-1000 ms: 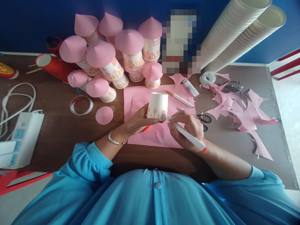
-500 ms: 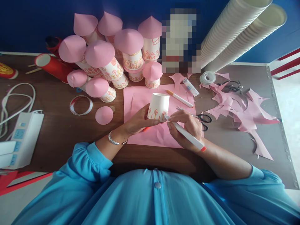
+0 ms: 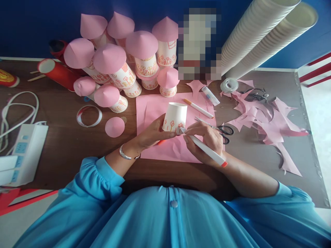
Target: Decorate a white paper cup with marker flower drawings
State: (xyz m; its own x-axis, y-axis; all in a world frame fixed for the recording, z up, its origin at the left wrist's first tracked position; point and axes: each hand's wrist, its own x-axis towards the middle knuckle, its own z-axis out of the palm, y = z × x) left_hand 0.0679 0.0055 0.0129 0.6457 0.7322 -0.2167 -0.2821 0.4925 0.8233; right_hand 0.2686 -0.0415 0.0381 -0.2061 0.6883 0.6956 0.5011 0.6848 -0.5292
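A white paper cup (image 3: 176, 115) with red and orange flowers drawn round its lower part is upside down in my left hand (image 3: 153, 132), whose fingers wrap its side and lower edge. My right hand (image 3: 204, 143) is closed round a white marker (image 3: 208, 150) with a red end; its tip touches the cup near the lower right edge. Beneath both hands lies a pink paper sheet (image 3: 151, 103). On it are an orange-and-white marker (image 3: 199, 109) and, partly behind my right hand, black-handled scissors (image 3: 225, 130). A small red object (image 3: 161, 142) shows below my left hand.
Decorated cups with pink paper cones (image 3: 141, 44) stand at the back left. Two tall cup stacks (image 3: 258, 31) lean at the back right. Pink scraps (image 3: 269, 117) lie on the right, with a tape roll (image 3: 229, 85) behind. A power strip (image 3: 30, 151) is at left.
The marker tip shifts very slightly at the cup's lower right edge. Both hands keep their grip, and the cup stays almost in place.
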